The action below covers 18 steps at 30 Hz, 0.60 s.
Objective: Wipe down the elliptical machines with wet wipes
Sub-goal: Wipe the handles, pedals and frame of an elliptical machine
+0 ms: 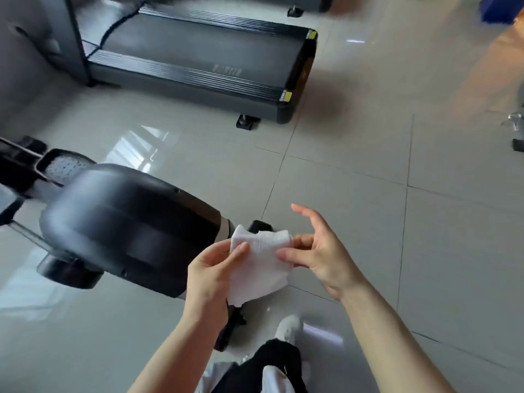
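A white wet wipe (262,265) hangs between my two hands in the lower middle of the head view. My left hand (211,275) pinches its left edge with thumb on top. My right hand (320,251) pinches its right edge between thumb and a bent finger, while the other fingers stand spread above. The elliptical machine's black rounded housing (127,225) lies just left of my left hand, with a pedal (63,165) behind it at the left edge.
A black treadmill (204,58) stands on the tiled floor at the back. The elliptical's base foot (231,327) sits under my hands. My leg and white shoe (287,327) show at the bottom. A small metal object (514,120) lies at the right edge.
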Each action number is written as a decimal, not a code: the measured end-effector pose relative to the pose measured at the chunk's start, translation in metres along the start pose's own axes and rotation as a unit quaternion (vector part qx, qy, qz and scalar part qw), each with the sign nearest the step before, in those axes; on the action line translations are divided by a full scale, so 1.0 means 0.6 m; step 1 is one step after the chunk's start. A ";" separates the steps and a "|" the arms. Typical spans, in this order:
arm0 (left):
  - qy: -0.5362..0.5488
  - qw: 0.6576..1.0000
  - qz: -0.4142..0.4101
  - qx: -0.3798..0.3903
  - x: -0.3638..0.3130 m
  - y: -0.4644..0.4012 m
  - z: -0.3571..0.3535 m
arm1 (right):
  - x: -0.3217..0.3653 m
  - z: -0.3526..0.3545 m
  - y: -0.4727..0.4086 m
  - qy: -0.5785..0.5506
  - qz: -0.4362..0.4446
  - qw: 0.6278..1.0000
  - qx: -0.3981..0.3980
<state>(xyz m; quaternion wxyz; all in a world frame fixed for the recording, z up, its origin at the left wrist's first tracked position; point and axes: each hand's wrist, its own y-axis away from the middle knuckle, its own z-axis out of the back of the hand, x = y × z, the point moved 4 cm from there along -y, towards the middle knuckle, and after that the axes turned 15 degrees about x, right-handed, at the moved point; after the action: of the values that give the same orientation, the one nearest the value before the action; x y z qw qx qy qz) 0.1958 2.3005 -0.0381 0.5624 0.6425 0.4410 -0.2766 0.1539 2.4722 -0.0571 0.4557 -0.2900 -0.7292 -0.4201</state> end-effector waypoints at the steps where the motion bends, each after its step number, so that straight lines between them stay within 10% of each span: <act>1: 0.015 1.000 -0.003 -0.015 -0.001 -0.009 -0.004 | 0.011 0.012 -0.019 0.021 0.003 1.000 0.022; 12: 0.115 0.991 -0.065 0.008 -0.116 -0.268 -0.090 | 0.263 0.177 -0.298 0.256 0.017 0.952 0.166; 18: 0.105 0.967 -0.219 -0.071 -0.228 -0.359 -0.078 | 0.379 0.182 -0.453 0.193 0.073 0.938 0.279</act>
<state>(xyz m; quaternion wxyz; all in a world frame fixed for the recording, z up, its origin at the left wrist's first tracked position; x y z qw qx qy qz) -0.0624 2.3060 -0.0147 0.4830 0.5142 0.6460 -0.2915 -0.2060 2.4472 0.0294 0.6799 -0.1167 -0.6919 -0.2133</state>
